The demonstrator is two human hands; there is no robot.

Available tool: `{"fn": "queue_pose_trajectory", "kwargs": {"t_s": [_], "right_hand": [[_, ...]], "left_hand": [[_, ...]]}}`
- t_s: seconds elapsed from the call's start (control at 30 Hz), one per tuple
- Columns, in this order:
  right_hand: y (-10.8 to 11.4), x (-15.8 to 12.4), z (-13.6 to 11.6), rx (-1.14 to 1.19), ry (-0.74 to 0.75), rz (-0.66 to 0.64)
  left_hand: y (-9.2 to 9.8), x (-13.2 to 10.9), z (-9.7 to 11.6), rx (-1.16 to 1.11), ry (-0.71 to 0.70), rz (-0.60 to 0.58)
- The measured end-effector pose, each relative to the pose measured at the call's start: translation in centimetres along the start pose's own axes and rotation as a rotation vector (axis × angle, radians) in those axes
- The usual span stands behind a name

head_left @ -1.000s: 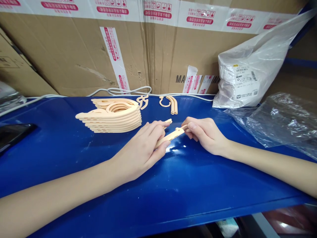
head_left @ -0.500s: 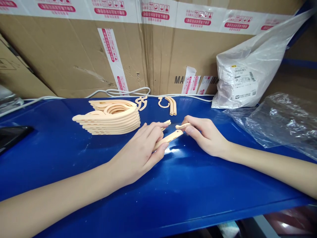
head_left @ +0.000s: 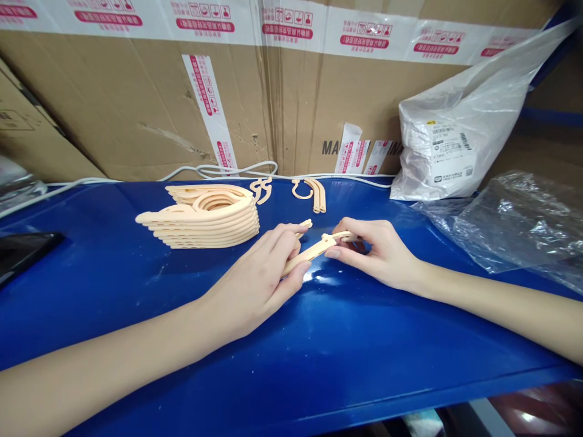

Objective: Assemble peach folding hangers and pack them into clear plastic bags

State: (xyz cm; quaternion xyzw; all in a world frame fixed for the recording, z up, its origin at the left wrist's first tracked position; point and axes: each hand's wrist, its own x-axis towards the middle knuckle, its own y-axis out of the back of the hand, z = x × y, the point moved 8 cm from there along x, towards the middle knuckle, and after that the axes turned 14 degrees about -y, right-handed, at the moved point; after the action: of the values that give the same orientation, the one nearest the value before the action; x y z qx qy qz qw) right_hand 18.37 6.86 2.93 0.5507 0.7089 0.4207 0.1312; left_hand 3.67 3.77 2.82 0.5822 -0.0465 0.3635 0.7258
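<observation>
My left hand (head_left: 268, 273) is closed around a cream plastic hanger arm (head_left: 314, 250), its flat end pointing right. Another cream piece (head_left: 306, 227) sticks out beyond the same hand's fingers; most of it is hidden. My right hand (head_left: 378, 249) pinches a thin curved cream hanger hook (head_left: 341, 235), whose tip meets the end of the hanger arm. The right thumb touches that end from below. To the left of my hands lies a neat stack of folded cream hangers (head_left: 204, 227).
Behind my hands lie loose hooks (head_left: 260, 191), another hook (head_left: 300, 191) and curved hanger arms (head_left: 319, 195). A white plastic bag (head_left: 450, 133) and clear plastic film (head_left: 514, 218) are at right. A dark device (head_left: 30, 255) lies left. Cardboard boxes (head_left: 296, 91) and a white cable (head_left: 218, 173) line the back.
My right hand has brought the hook left and down onto the end of the hanger arm; they were apart before. The left hand has hardly moved.
</observation>
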Motion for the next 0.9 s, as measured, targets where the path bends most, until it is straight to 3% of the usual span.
{"fn": "queue_pose_trajectory", "kwargs": {"t_s": [0.3,0.57,0.9], "right_hand": [[-0.2,0.1,0.1,0.062,-0.008,-0.045],[-1.0,0.3,1.0,0.166,-0.097,-0.141],[-1.2,0.5,-0.3,0.087,0.002,-0.229]], "left_hand": [[-0.5,0.1,0.2,0.085,-0.021,-0.080],[-0.4,0.2,0.5,0.117,-0.062,-0.078],[-0.6,0.1,0.3,0.127,-0.055,-0.078]]}}
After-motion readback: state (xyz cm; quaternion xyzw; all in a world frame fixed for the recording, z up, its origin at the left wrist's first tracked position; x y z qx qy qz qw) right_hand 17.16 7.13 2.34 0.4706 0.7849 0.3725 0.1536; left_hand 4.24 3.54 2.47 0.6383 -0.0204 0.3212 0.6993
